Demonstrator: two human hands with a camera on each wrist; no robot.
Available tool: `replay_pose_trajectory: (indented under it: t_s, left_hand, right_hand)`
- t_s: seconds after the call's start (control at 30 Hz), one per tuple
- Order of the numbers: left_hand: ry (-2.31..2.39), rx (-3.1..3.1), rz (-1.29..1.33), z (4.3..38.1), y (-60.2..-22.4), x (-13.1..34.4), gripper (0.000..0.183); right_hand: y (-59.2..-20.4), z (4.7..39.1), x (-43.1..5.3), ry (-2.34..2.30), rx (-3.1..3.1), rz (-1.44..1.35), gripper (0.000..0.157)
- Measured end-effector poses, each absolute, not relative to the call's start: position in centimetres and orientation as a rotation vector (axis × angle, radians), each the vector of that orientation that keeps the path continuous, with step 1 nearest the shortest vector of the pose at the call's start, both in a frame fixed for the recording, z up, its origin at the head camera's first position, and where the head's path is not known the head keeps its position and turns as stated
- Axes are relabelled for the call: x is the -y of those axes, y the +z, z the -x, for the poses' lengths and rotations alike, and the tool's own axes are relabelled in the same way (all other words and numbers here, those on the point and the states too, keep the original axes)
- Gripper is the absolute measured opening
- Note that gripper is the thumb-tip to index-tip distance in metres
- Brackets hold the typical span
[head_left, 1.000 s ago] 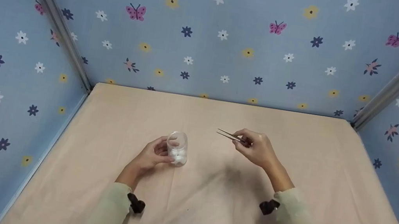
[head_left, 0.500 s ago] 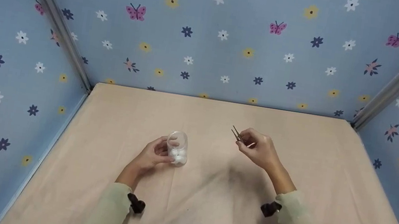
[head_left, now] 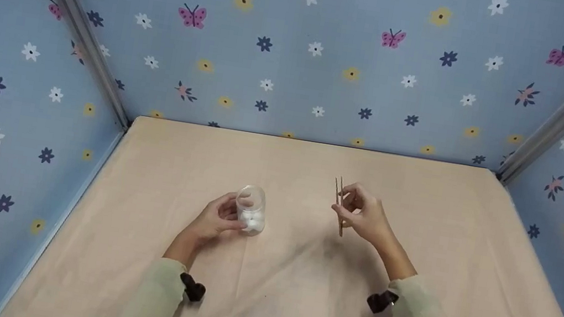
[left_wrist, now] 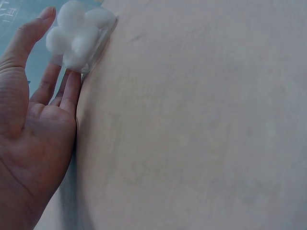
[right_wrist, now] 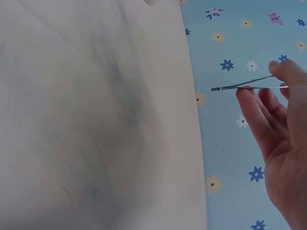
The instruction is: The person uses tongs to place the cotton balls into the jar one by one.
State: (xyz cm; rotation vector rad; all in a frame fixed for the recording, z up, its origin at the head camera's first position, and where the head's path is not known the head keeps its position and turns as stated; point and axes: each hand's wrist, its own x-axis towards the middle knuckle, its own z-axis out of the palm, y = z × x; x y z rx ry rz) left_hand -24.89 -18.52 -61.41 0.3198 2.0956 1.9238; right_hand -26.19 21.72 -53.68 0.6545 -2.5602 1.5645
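Note:
A clear plastic jar (head_left: 251,198) stands upright at the middle of the table, its rounded mouth uncovered. Several white cotton balls (left_wrist: 74,38) fill its lower part. My left hand (head_left: 210,221) holds the jar from the left side, thumb in front and fingers behind. To the right of the jar, above the table, my right hand (head_left: 369,216) pinches metal tweezers (head_left: 339,206) between thumb and fingers. Their spread tips point away from me and the joined end toward me. Nothing sits between the tips. In the right wrist view, the joined end of the tweezers (right_wrist: 225,88) sticks out past the fingers.
A pale pink cloth (head_left: 282,304) with creases covers the table. Blue flowered panels (head_left: 295,71) enclose it at the back and both sides, with grey posts (head_left: 78,27) at the corners. Black wrist cameras (head_left: 193,288) sit on both green sleeves.
The tweezers have turned in my right hand, from tips pointing left at the jar to tips pointing away from me. My left hand and the jar stay in place.

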Motion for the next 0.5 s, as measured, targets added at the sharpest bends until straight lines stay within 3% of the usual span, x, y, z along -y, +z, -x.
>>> replay_pose_trajectory:
  t_s: [0.5]
  left_hand:
    - [1.898,-2.132,-0.354,24.9,-61.5,18.7,0.075]
  right_hand:
    - [-56.9,25.6,-21.5,1.638,2.783,-0.254,0.031]
